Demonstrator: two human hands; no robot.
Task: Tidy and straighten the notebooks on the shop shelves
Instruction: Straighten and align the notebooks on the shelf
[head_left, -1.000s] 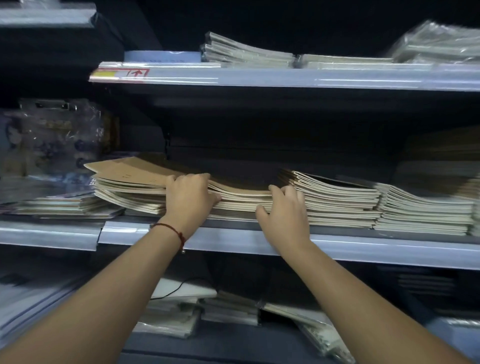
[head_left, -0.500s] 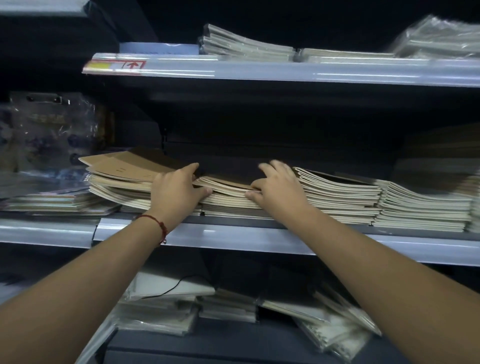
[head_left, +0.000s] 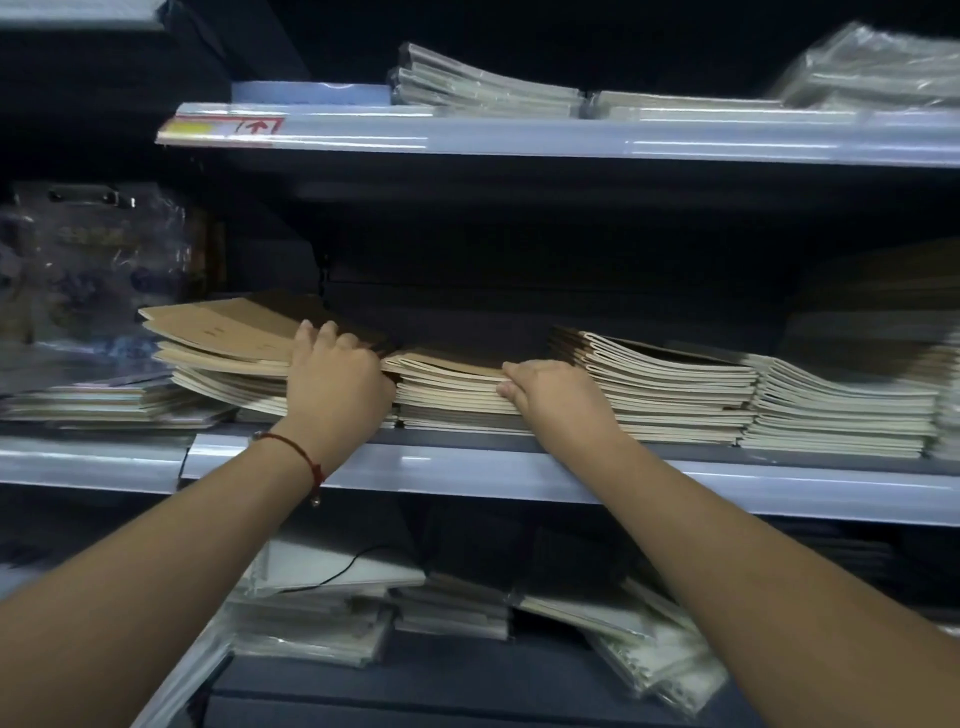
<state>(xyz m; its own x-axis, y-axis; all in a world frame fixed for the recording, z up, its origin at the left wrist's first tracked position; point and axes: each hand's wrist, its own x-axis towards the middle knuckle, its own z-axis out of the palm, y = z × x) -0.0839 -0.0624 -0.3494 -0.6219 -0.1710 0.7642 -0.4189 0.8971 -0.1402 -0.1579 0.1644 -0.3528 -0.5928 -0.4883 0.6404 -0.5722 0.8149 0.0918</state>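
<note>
Both hands' fingers curled on middle notebook stack (head_left: 452, 387), left hand (head_left: 335, 384), right hand (head_left: 553, 397), fingertips hidden

The scene is dim, and the far recesses behind the shelves fall to near black. Light from above and the near side streaks pale glare along the middle shelf edge (head_left: 519, 475) and the top shelf edge (head_left: 571, 137). Plastic-wrapped packs (head_left: 872, 73) at far right smear with blur (the wide lens bows the edges), and the bags (head_left: 98, 270) at left look soft.
</note>
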